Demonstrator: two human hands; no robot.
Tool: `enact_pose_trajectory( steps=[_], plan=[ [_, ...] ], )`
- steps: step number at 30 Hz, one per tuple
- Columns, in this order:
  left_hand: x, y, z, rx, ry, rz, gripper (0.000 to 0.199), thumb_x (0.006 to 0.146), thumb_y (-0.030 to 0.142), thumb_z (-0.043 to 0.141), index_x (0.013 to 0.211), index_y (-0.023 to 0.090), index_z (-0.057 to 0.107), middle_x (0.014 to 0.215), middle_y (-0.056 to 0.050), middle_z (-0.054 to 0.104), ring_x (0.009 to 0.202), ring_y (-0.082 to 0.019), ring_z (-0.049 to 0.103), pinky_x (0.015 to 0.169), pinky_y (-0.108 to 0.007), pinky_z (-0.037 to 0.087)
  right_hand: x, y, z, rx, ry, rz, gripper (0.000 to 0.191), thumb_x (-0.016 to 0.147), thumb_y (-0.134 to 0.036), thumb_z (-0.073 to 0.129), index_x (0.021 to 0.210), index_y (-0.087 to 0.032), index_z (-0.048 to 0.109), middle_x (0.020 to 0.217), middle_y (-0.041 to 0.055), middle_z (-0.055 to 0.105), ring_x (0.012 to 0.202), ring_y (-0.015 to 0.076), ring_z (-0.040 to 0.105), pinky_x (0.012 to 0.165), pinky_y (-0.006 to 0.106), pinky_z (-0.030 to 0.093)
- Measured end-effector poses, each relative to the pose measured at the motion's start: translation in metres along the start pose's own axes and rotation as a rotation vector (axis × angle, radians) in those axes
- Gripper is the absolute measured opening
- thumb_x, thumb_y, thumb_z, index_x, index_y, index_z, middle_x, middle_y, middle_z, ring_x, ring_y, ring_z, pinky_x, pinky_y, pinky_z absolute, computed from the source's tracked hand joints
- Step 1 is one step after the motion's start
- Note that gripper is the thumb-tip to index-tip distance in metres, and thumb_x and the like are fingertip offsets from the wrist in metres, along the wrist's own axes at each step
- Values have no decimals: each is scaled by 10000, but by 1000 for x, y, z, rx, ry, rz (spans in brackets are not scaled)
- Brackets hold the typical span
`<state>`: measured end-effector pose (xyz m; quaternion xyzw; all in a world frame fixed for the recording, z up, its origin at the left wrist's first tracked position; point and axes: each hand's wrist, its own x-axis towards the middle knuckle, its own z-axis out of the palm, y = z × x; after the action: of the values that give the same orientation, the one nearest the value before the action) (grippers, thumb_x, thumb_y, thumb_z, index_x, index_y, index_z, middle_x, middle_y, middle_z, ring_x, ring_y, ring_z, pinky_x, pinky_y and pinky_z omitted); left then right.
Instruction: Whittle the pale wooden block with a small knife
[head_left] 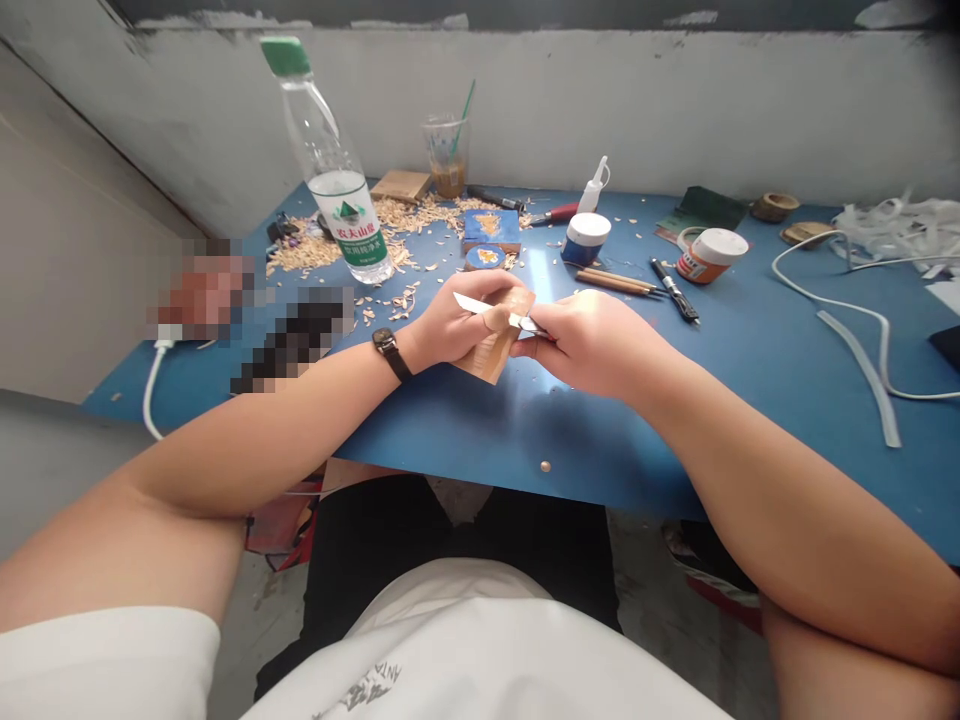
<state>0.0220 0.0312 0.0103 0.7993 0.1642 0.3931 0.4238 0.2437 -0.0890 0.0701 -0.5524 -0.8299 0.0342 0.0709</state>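
My left hand (457,322), with a dark watch (390,350) on its wrist, is wrapped round a pale wooden block (491,350). The block is tilted above the front part of the blue table. Closed in my right hand (581,335) is a utility knife (531,325). Its bright blade (472,304) points left across the block, close to my left thumb. Most of the knife's handle is hidden by my fingers. Whether the edge touches the wood I cannot tell.
Wood shavings (307,245) lie around a tall water bottle (349,200) on the blue table (465,440). Behind my hands are a blue-painted block (491,228), a blue jar (586,245), carving tools (619,282), a marker (675,290) and an orange jar (709,262). A white cable (885,340) runs at right.
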Motion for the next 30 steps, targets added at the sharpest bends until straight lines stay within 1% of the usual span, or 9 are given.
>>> enact_pose_trajectory(
  steps=[4, 8, 11, 14, 17, 19, 21, 26, 30],
  plan=[
    [1, -6, 1, -11, 35, -14, 956, 876, 1169, 826, 1020, 224, 839, 969, -114, 871, 982, -306, 834, 893, -447, 678, 2, -6, -2, -112, -50, 104, 505, 1284, -580, 614, 993, -209, 794, 803, 90, 694, 711, 235, 509, 726, 387, 276],
    [0, -11, 0, -17, 37, -58, 939, 887, 1147, 842, 1063, 225, 850, 976, -93, 874, 923, -275, 813, 837, -423, 655, 3, -11, 0, -151, 21, 134, 491, 1280, -547, 564, 1059, -188, 816, 907, 165, 807, 750, 266, 602, 722, 390, 228],
    [-1, -13, -1, -37, 45, -93, 927, 883, 1126, 870, 1076, 220, 848, 962, -77, 859, 887, -254, 802, 808, -402, 641, 3, -14, 4, -163, 32, 184, 549, 1289, -581, 534, 1087, -168, 834, 978, 219, 853, 784, 288, 649, 717, 391, 214],
    [-1, -13, 0, -50, 62, -121, 904, 875, 1104, 901, 1044, 218, 833, 912, -53, 831, 835, -225, 771, 771, -375, 622, 4, -13, 7, -170, 42, 226, 660, 1301, -669, 495, 1097, -151, 849, 952, 238, 838, 777, 295, 646, 721, 392, 216],
    [0, -13, 2, -46, 128, -135, 888, 919, 1111, 854, 961, 226, 788, 862, -40, 798, 819, -208, 742, 758, -356, 605, 5, -7, 8, -180, 97, 264, 866, 1271, -886, 436, 1054, -157, 852, 844, 199, 762, 721, 276, 588, 716, 388, 226],
    [0, -12, 2, -40, 157, -127, 898, 944, 1128, 806, 933, 231, 764, 852, -44, 783, 838, -211, 737, 771, -356, 604, 5, -3, 7, -191, 101, 274, 933, 1228, -989, 441, 1036, -170, 845, 805, 159, 715, 700, 260, 546, 707, 383, 237],
    [0, -10, 2, -38, 142, -113, 915, 937, 1147, 788, 950, 232, 767, 868, -53, 783, 875, -226, 751, 803, -367, 616, 5, -2, 2, -191, 62, 228, 851, 1238, -945, 504, 1040, -184, 830, 812, 132, 705, 703, 252, 531, 704, 378, 252],
    [-2, -3, -1, -33, 8, -51, 960, 890, 1182, 787, 1015, 230, 817, 926, -88, 830, 944, -281, 792, 876, -425, 646, 0, -12, -15, -99, -60, 19, 463, 1277, -588, 630, 1095, -195, 794, 892, 109, 738, 754, 248, 553, 726, 368, 298],
    [0, -1, -1, -13, -8, -10, 940, 900, 1160, 806, 999, 226, 825, 950, -101, 864, 975, -294, 820, 919, -436, 661, 0, -12, -16, -116, -83, 35, 451, 1268, -571, 645, 1034, -207, 772, 891, 115, 749, 760, 251, 557, 738, 376, 294]
  ],
)
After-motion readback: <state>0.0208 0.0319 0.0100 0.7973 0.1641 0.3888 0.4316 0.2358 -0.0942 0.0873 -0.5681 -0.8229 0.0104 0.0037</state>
